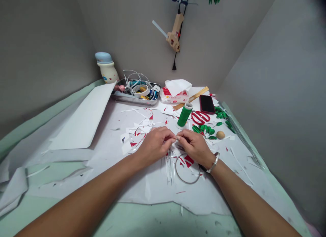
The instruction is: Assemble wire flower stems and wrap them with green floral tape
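Here, hands [154, 145] meet well inside the paper's edge [163, 203]

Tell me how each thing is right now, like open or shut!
left hand, pinching something too small to see
right hand, pinching at the same spot
glue gun, hanging on the wall by its cord
green thread spool, standing on end
red-handled scissors, lying flat
phone, lying flat, screen dark
tissue packet, open, tissue poking out
metal tray, full of cables
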Available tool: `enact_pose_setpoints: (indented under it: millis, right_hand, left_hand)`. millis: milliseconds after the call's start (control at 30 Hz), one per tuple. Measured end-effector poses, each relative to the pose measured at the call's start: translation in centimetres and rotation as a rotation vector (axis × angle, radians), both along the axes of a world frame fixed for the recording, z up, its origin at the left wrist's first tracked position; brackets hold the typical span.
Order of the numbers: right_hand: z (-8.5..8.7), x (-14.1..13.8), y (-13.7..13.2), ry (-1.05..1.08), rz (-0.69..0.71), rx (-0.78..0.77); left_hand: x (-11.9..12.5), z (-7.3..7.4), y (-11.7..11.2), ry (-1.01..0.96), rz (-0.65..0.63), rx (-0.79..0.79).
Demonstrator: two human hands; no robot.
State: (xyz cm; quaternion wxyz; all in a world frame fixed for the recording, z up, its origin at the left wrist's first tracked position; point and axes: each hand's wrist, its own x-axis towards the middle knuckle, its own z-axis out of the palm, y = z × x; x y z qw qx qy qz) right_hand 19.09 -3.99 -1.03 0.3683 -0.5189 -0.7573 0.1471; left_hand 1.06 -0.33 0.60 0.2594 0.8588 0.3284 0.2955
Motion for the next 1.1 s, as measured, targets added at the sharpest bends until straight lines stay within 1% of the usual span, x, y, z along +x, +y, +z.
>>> enact_pose_setpoints:
  millis: [100, 167, 233, 300, 433, 500, 567, 633, 733, 833, 900, 1000, 1100]
  right_hand:
    - [0.0, -0.1, -0.2, -0.050, 0.059, 0.004]
    - [0.0, -0.3, -0.4, -0.086, 0.110, 0.011]
    - [0.1, -0.4, -0.6, -0.110, 0.140, 0.028]
    - [0.2, -0.4, -0.7, -0.110, 0.131, 0.051]
    - [0.3, -0.3, -0.6, -0.052, 0.048, 0.069]
    - [0.3, -0.2, -0.3, -0.021, 0.012, 0.055]
    - [0.1, 0.0, -0.1, -0.002, -0.011, 0.024]
    - [-0.1, 0.0, 0.0, -0.005, -0.008, -0.010]
    - [-0.3, 0.0, 0.0, -0.055, 0.037, -0.033]
    - [-0.2, -0.2, -0.3, -0.113, 0.108, -0.015]
    - [0.0, -0.3, -0.6, -0.128, 0.145, 0.017]
    - [0.3, -0.4, -0.8, -0.095, 0.113, 0.078]
    - [0.4, -0.3, -0.5, -0.036, 0.034, 0.092]
  left_hand:
    - [-0.1, 0.2, 0.1, -0.020, 0.080, -0.022]
    - [-0.1, 0.1, 0.2, -0.006, 0.121, 0.000]
    - [-0.1, -0.2, 0.2, 0.035, 0.128, 0.042]
    - [-0.1, -0.5, 0.2, 0.103, 0.099, 0.077]
    - [0.0, -0.9, 0.1, 0.209, -0.004, 0.119]
    - [0.1, -0.9, 0.0, 0.195, -0.039, 0.124]
    - [0.1, -0.7, 0.0, 0.135, -0.043, 0.103]
    - [0.0, -0.4, 0.0, 0.065, -0.023, 0.062]
    - [0.0, -0.1, 0.1, 0.011, 0.046, 0.008]
    - [0.0, 0.0, 0.2, 0.010, 0.122, 0.008]
    - [0.0, -0.2, 0.2, 0.038, 0.135, 0.033]
    - [0.0, -0.6, 0.2, 0.128, 0.082, 0.077]
    - [0.0, -0.8, 0.0, 0.199, -0.030, 0.107]
